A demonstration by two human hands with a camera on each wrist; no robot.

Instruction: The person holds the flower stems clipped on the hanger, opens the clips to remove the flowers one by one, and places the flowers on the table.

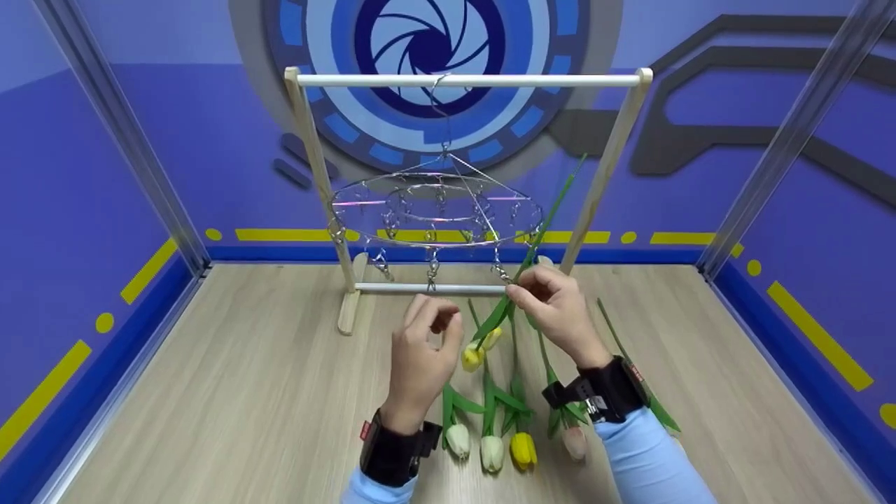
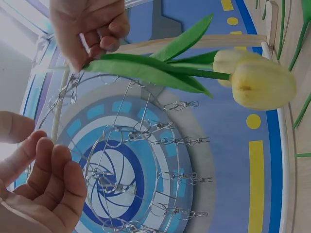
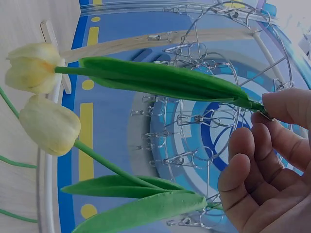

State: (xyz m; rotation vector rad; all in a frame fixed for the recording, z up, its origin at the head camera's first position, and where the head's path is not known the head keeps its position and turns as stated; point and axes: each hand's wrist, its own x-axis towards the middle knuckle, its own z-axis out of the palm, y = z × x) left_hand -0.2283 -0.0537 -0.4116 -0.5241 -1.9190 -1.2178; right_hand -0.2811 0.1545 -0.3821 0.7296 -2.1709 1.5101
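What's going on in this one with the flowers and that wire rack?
A person works at a round wire clip hanger hung from a wooden rail stand. The right hand pinches the stem of a yellow tulip at one of the rim's clips, bloom hanging down. The left hand hovers beside it, fingers loosely curled, holding nothing. More tulips lie on the wooden table below.

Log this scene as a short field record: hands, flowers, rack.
left hand: raised, fingers loosely curled, holds nothing
right hand: pinches a tulip stem at a clip
hanging tulips: two pale yellow blooms, heads down
clip hanger: round wire, hung from a wooden rack
table: four tulips lying near the wrists
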